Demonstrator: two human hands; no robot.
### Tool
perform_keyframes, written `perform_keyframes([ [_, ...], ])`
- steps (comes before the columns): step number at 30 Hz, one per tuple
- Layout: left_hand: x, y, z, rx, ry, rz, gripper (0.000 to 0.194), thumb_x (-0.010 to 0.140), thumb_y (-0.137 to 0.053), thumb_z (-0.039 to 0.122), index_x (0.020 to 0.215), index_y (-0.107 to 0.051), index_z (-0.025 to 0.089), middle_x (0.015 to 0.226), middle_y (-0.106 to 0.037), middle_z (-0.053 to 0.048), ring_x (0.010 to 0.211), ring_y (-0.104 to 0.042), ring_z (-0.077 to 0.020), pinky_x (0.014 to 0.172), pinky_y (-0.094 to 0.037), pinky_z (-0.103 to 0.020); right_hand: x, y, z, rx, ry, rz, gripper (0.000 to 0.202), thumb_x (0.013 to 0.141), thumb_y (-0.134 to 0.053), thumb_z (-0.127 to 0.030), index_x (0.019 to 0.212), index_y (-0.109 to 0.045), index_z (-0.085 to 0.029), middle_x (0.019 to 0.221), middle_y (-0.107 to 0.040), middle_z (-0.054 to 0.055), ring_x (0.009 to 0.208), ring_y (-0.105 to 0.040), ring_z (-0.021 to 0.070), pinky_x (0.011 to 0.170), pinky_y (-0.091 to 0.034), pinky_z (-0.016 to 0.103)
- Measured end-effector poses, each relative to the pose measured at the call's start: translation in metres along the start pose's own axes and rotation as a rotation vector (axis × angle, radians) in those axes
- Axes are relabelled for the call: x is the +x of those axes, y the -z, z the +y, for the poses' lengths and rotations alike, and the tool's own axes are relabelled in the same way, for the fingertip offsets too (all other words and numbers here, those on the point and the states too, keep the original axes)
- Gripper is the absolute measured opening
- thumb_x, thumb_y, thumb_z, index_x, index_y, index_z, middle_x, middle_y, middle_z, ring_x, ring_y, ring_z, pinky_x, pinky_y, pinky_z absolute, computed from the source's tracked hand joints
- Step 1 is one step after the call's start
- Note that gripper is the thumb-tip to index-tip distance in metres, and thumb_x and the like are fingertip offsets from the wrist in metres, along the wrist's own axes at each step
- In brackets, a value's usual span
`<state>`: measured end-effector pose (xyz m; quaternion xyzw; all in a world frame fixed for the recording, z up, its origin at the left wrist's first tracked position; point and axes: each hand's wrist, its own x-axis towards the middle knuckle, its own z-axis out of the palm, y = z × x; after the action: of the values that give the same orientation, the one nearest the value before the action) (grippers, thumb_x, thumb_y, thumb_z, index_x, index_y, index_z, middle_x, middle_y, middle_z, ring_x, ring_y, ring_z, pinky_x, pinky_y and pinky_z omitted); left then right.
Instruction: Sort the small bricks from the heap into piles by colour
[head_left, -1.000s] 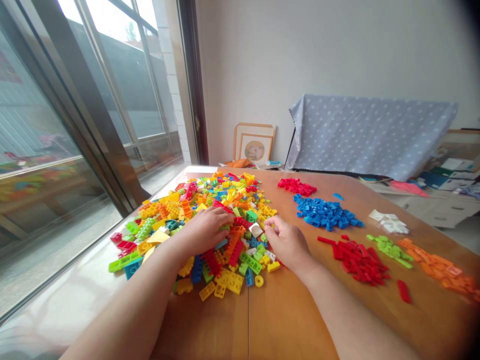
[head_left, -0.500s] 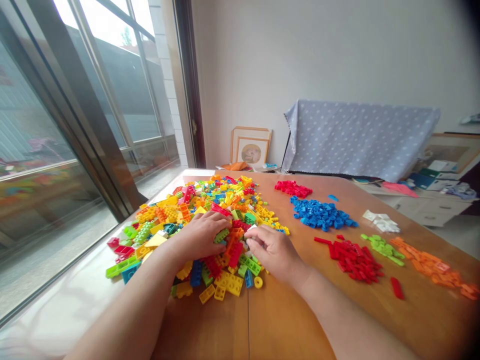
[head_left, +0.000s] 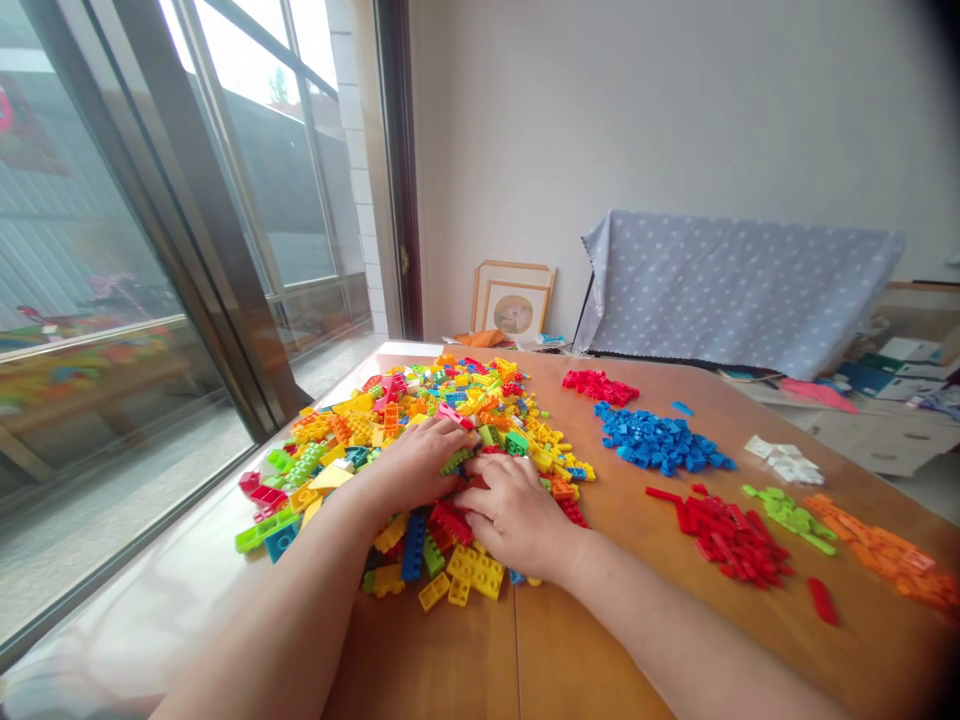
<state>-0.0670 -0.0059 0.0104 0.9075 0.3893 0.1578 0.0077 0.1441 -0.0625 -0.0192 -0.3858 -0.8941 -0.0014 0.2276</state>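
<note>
A large heap of mixed toy bricks [head_left: 352, 420] lies on the wooden table [head_left: 480, 660]. My left hand [head_left: 424, 460] rests on the middle of the heap, its fingers curled round a light green brick [head_left: 456, 460]. My right hand [head_left: 510, 505] is just right of it, palm down, fingers apart over red bricks [head_left: 450, 522]. Its fingertips come close to my left hand. A dark blue brick [head_left: 413, 547] and a yellow brick [head_left: 486, 573] lie at the heap's near edge.
Sorted piles on the right: red [head_left: 600, 386], blue [head_left: 660, 438], white [head_left: 784, 460], longer red pieces [head_left: 731, 535], lime green [head_left: 791, 515] and orange [head_left: 885, 550]. One red piece [head_left: 823, 601] lies apart. A window stands left; a dotted cloth [head_left: 735, 290] hangs behind.
My right hand has moved left onto the heap, close to my left hand, and its fingers have spread. My left hand stays by the green brick. The whole view has shifted slightly.
</note>
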Motion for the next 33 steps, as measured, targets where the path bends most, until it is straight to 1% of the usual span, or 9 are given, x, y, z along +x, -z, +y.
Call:
perform_keyframes([
  [3,0.000,0.000,0.001,-0.022,-0.013,0.021,0.045,0.084,-0.068,0.024,0.128,-0.064,0.029,0.122,-0.063,-0.007,0.120,-0.056,-0.0269,0.104,-0.047,-0.039,0.006,-0.004,0.005,-0.038,-0.052,-0.014,0.015,0.096,-0.063,-0.033,0.096,-0.077,-0.028,0.125,-0.062,0.007,0.125,-0.047,0.0279,0.101,-0.032,0.046],
  [6,0.000,0.000,0.001,-0.032,-0.006,0.037,0.042,0.084,-0.069,0.025,0.125,-0.065,0.028,0.120,-0.064,-0.007,0.118,-0.057,-0.0270,0.104,-0.048,-0.040,0.011,-0.004,0.005,-0.082,-0.086,0.002,0.021,0.097,-0.062,-0.040,0.091,-0.077,-0.026,0.120,-0.063,0.008,0.119,-0.049,0.0290,0.099,-0.033,0.047],
  [9,0.001,-0.001,0.003,-0.043,0.009,0.044,0.038,0.084,-0.069,0.026,0.122,-0.066,0.027,0.118,-0.064,-0.008,0.116,-0.059,-0.0267,0.103,-0.049,-0.039,0.016,-0.003,0.002,-0.105,-0.092,-0.038,0.018,0.096,-0.062,-0.033,0.090,-0.077,-0.026,0.106,-0.064,0.008,0.107,-0.052,0.0273,0.091,-0.034,0.044],
  [12,0.002,-0.002,0.003,-0.052,0.033,0.064,0.037,0.084,-0.068,0.024,0.121,-0.066,0.026,0.117,-0.064,-0.009,0.115,-0.060,-0.0264,0.102,-0.050,-0.038,0.023,-0.005,0.000,-0.095,-0.064,-0.102,0.017,0.094,-0.063,-0.029,0.092,-0.079,-0.029,0.101,-0.064,0.008,0.104,-0.052,0.0278,0.087,-0.035,0.043],
  [17,0.002,-0.003,0.002,-0.060,0.043,0.080,0.039,0.081,-0.066,0.019,0.119,-0.065,0.024,0.116,-0.063,-0.009,0.114,-0.059,-0.0256,0.102,-0.050,-0.038,0.031,-0.009,0.003,-0.083,-0.027,-0.153,0.019,0.095,-0.063,-0.036,0.098,-0.082,-0.034,0.100,-0.069,0.007,0.106,-0.053,0.0281,0.086,-0.036,0.042],
  [21,0.003,-0.004,0.000,-0.086,0.025,0.094,0.036,0.081,-0.064,0.017,0.117,-0.064,0.024,0.117,-0.063,-0.009,0.114,-0.059,-0.0254,0.103,-0.050,-0.039,0.034,-0.007,0.004,-0.094,-0.025,-0.199,0.023,0.096,-0.059,-0.037,0.101,-0.082,-0.036,0.101,-0.073,0.007,0.107,-0.056,0.0275,0.086,-0.037,0.042],
  [24,0.004,-0.005,-0.003,-0.104,0.018,0.100,0.035,0.085,-0.063,0.021,0.119,-0.063,0.025,0.120,-0.063,-0.010,0.115,-0.059,-0.0263,0.104,-0.050,-0.041,0.039,-0.003,0.003,-0.087,-0.015,-0.241,0.022,0.095,-0.060,-0.038,0.099,-0.082,-0.036,0.103,-0.075,0.005,0.111,-0.057,0.0282,0.087,-0.038,0.043],
  [28,0.006,-0.010,-0.011,-0.111,0.004,0.106,0.032,0.090,-0.059,0.024,0.121,-0.063,0.026,0.123,-0.063,-0.011,0.114,-0.061,-0.0267,0.101,-0.052,-0.043,0.048,0.000,0.002,-0.101,-0.056,-0.280,0.022,0.093,-0.059,-0.039,0.091,-0.081,-0.034,0.102,-0.077,0.003,0.110,-0.060,0.0286,0.089,-0.039,0.045],
  [33,0.008,-0.015,-0.020,-0.123,0.005,0.141,0.036,0.088,-0.058,0.023,0.123,-0.062,0.027,0.130,-0.062,-0.010,0.117,-0.063,-0.0273,0.102,-0.051,-0.043,0.053,-0.004,0.003,-0.080,-0.085,-0.303,0.017,0.088,-0.064,-0.039,0.090,-0.079,-0.033,0.101,-0.077,0.002,0.109,-0.061,0.0284,0.092,-0.039,0.046],
])
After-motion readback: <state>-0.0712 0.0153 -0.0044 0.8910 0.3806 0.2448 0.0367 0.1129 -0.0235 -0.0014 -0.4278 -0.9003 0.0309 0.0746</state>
